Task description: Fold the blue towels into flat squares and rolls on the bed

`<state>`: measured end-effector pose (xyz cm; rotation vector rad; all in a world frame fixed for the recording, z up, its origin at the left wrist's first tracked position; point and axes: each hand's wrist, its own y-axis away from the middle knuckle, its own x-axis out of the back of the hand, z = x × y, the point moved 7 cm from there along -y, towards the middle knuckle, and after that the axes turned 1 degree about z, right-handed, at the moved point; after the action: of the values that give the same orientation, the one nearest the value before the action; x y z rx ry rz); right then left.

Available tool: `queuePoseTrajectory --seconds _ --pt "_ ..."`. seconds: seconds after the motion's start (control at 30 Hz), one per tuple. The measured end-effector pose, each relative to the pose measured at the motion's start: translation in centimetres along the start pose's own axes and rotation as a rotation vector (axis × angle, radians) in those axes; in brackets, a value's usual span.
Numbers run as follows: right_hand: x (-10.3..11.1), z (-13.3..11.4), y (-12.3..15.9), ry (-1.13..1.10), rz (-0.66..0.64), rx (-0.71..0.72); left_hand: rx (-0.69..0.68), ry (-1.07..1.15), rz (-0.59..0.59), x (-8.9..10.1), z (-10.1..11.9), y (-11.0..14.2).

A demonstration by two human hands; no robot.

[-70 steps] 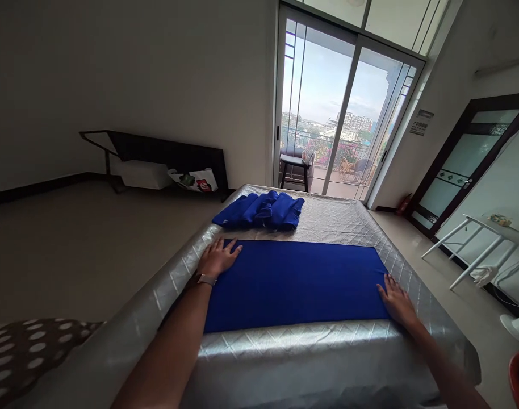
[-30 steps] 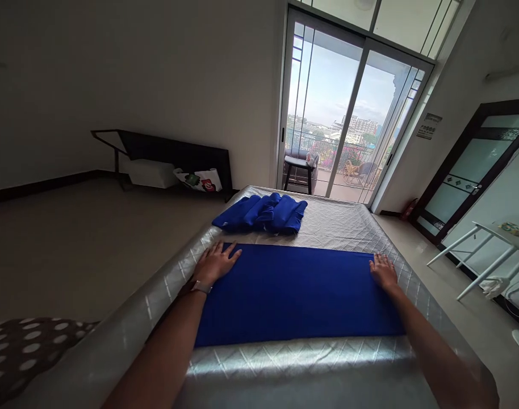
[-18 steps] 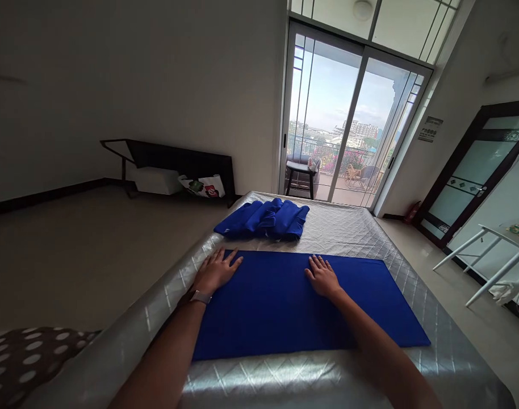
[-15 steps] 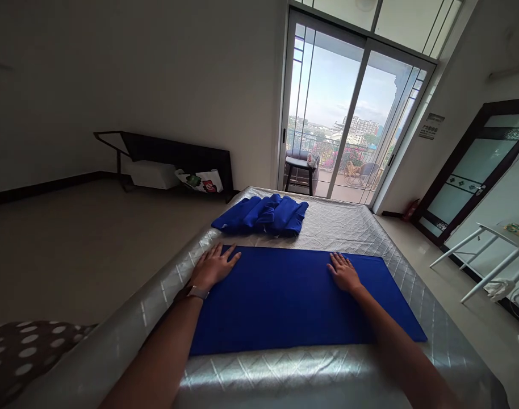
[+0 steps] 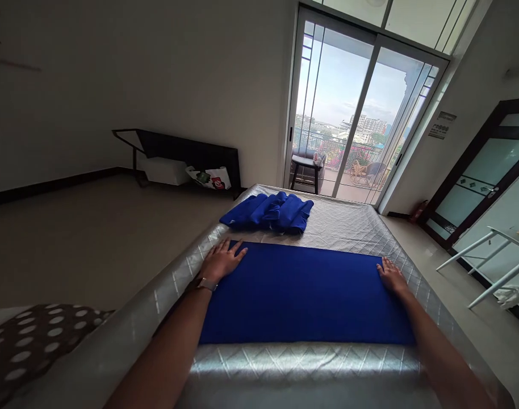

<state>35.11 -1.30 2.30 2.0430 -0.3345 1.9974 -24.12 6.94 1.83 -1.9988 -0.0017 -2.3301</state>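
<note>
A flat blue cloth (image 5: 306,295), folded into a smooth rectangle, lies on a quilted silvery mattress (image 5: 302,363). My left hand (image 5: 224,260) rests at its far left corner, fingers spread and palm down. At the far right corner my right hand (image 5: 392,275) lies on the cloth's edge, fingers stretched out. Neither hand grips anything. Beyond the flat cloth is a bunched pile of blue cloth (image 5: 270,213), its folds overlapping so that I cannot tell how many pieces it holds.
A brown polka-dot fabric (image 5: 38,341) is at the lower left. Against the wall stands a black bench (image 5: 187,149) with a white box (image 5: 166,170) under it. Sliding glass doors (image 5: 340,108) are at the back, and a white table (image 5: 510,236) stands at right.
My right hand has slid right across the blue cloth to its far right corner. My left hand stays at the left corner. The view has shifted slightly.
</note>
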Motion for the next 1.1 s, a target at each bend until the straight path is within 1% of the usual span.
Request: queuePoseTrajectory --seconds 0.07,0.1,0.17,0.23,0.3,0.4,0.47,0.53,0.6,0.63,0.7,0.73,0.8,0.83,0.9,1.0,1.07,1.1 --pt "0.5 -0.8 0.2 0.040 0.015 -0.019 -0.004 0.000 0.022 0.0 0.0 -0.1" --pt "1.0 -1.6 0.3 0.063 0.040 -0.018 -0.005 0.001 0.032 -0.1 0.1 -0.1" --pt "2.1 -4.4 0.7 0.093 0.109 0.033 -0.006 0.006 0.041 -0.2 0.1 -0.2" --pt "3.0 -8.9 1.3 0.084 0.158 0.149 -0.004 0.014 0.042 -0.3 0.1 -0.3" --pt "3.2 -14.7 2.4 0.031 0.154 0.289 -0.002 0.017 0.040 -0.3 0.1 -0.3" --pt "2.6 -23.6 4.7 -0.084 0.124 0.497 -0.006 0.016 0.039 -0.4 0.1 -0.3" --pt "1.7 -28.5 6.4 -0.139 0.091 0.634 -0.018 0.013 0.043 -0.4 0.1 -0.2" --pt "0.5 -31.8 7.6 -0.164 0.046 0.727 -0.023 0.014 0.044 -0.5 0.0 -0.3" --pt "-0.5 -33.3 8.2 -0.171 0.013 0.765 -0.017 0.025 0.039 -0.6 -0.1 -0.3" --pt "-0.8 -33.4 8.2 -0.172 0.004 0.768 -0.012 0.033 0.036 -0.7 -0.2 -0.3" --pt "-1.2 -32.6 7.7 -0.165 -0.005 0.753 -0.011 0.046 0.034 -0.8 -0.3 -0.3" --pt "-1.3 -31.6 7.2 -0.157 -0.008 0.734 -0.016 0.047 0.037 -0.8 -0.4 -0.4" --pt "-1.6 -28.4 5.8 -0.134 -0.013 0.672 -0.023 0.040 0.047 -0.9 -0.4 -0.4" --pt "-1.7 -26.3 4.9 -0.120 -0.013 0.628 -0.025 0.034 0.055 -1.0 -0.5 -0.5" --pt "-1.8 -21.2 3.0 -0.086 0.001 0.510 -0.033 0.023 0.073 -1.1 -0.6 -0.6" --pt "-0.9 -12.4 0.3 -0.020 0.090 0.249 -0.048 0.010 0.081 -1.3 -0.7 -0.7" --pt "-0.2 -8.0 -0.5 0.002 0.119 0.157 -0.048 0.001 0.077 -1.4 -0.7 -0.8" --pt "0.2 -6.3 -0.7 0.007 0.129 0.128 -0.042 -0.002 0.077 -1.4 -0.7 -0.8"
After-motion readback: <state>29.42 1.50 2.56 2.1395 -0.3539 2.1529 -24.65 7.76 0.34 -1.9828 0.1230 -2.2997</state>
